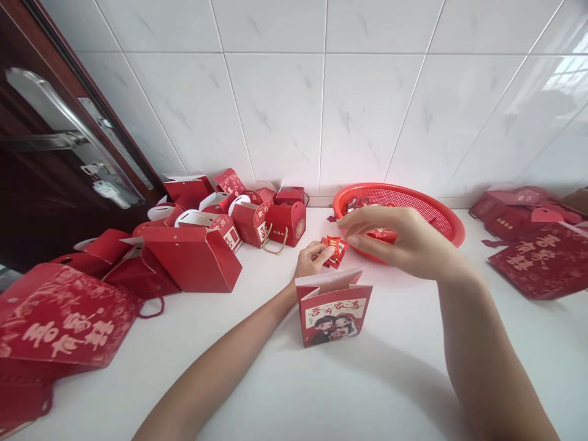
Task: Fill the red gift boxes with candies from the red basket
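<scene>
Small red candy packets [335, 250] are pinched in my left hand [314, 258], just behind an upright red gift box [334, 315] with a cartoon couple on its front. The top flaps of that box stand apart. My right hand [397, 239] hovers over the near left rim of a red plastic basket [448, 222], its fingers pointing left toward the packets. Those fingers are apart with nothing seen between them. Inside the basket lie more red wrapped packets [383, 235], partly hidden by my right hand.
Many red gift boxes [193, 260] crowd the left side of the white table [257, 392]. More boxes [546, 260] lie at the right. A tiled wall [275, 110] rises behind, and a dark door with a metal handle [68, 135] stands at the upper left.
</scene>
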A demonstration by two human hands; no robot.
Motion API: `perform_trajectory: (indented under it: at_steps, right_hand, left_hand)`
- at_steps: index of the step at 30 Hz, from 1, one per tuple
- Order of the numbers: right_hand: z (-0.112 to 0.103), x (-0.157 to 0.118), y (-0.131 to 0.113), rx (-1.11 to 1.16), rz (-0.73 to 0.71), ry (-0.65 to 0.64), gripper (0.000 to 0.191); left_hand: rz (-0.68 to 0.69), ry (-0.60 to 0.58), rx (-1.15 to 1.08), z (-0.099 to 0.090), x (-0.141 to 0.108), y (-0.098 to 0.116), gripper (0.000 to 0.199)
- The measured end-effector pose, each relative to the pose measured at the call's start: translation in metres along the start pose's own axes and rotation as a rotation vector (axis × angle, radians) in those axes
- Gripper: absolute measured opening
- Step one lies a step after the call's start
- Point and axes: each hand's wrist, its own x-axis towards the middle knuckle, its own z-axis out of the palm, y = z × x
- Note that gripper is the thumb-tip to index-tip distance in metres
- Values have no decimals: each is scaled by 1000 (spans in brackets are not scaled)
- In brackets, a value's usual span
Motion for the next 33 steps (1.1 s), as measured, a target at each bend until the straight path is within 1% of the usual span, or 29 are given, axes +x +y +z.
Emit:
perform_trajectory:
  at_steps: [2, 4, 8, 12, 18, 21, 24, 25, 27, 29, 30, 31, 33]
  right_hand:
    - [-3, 2, 8, -1, 42, 80, 20]
    - [-1, 6, 18, -44, 84, 108, 21]
    - [13, 16, 36, -163, 150, 31, 26]
    - [26, 22, 44, -197, 173, -1, 27]
    - [31, 26, 43, -98, 153, -83, 16]
    - [34, 27, 45, -59, 132, -80, 14]
    - [34, 28, 47, 9, 104, -45, 12]
    - [32, 28, 46, 39, 95, -12, 11]
    - [26, 25, 42, 138, 77, 93, 10]
    - [17, 20, 33, 291, 60, 185, 14]
    - [11, 16, 27, 374, 48, 203, 17]
    - [6, 12, 21, 446, 32, 191, 20]
    - [-2, 5, 8, 508, -9, 102, 21]
  left_hand:
    - [-6, -5, -18, -1, 4, 1, 29]
    - [7, 6, -40, -3, 8, 4, 32]
    - [62, 15, -65, -5, 13, 6, 36]
    - [111, 12, -63, -6, 15, 5, 35]
    - [155, -11, -48, -10, 16, 5, 29]
    - [190, -35, -39, -12, 18, 6, 30]
    - [177, -29, -17, -12, 18, 8, 29]
    - [161, -18, -11, -12, 17, 9, 28]
    - [133, 3, -2, -13, 16, 11, 25]
    - [110, 12, 2, -15, 15, 11, 21]
    - [96, 15, 1, -16, 14, 10, 20]
    - [80, 20, 0, -17, 13, 8, 19]
    - [48, 31, -4, -18, 12, 5, 18]
